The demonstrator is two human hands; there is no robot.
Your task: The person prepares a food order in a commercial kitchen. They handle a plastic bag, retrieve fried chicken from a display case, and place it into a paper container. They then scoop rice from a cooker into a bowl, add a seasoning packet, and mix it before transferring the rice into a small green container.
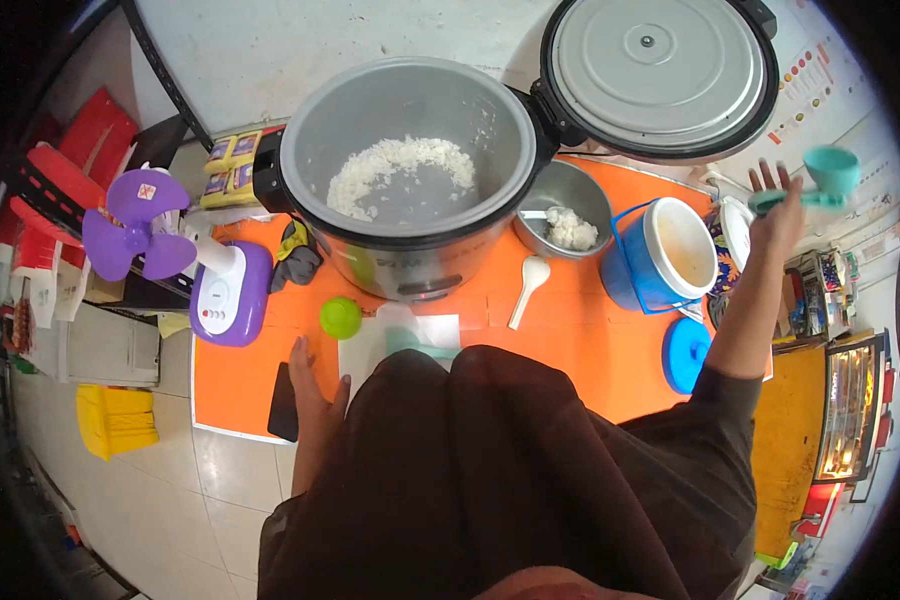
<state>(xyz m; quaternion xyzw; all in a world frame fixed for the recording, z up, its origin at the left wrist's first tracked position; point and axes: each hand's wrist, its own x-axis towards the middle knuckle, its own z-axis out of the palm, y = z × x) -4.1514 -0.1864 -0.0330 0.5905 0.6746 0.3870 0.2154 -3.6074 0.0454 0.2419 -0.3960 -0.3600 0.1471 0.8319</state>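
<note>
On the right, my right hand (780, 214) holds a turquoise plastic scoop (832, 171) by its handle, out past the blue bucket. My left hand (316, 390) rests with its fingers apart beside a black phone (283, 403), holding nothing. A large rice cooker (429, 259) stands with its lid (656, 71) raised, cooked rice (401, 161) along the back and left of its pot. Right of it, a steel bowl (544, 240) holds a clump of rice (570, 229) and a white utensil. In front lies a white rice paddle (530, 291). Another turquoise item (427, 349) is partly hidden by my clothing.
A purple fan (229, 300) and a dark grey cloth (297, 266) stand left of the cooker. A green cup (340, 318) is near paper sheets (360, 351). The blue bucket (624, 274) stands open at right, its blue lid (686, 355) in front. Shelving (52, 202) is far left.
</note>
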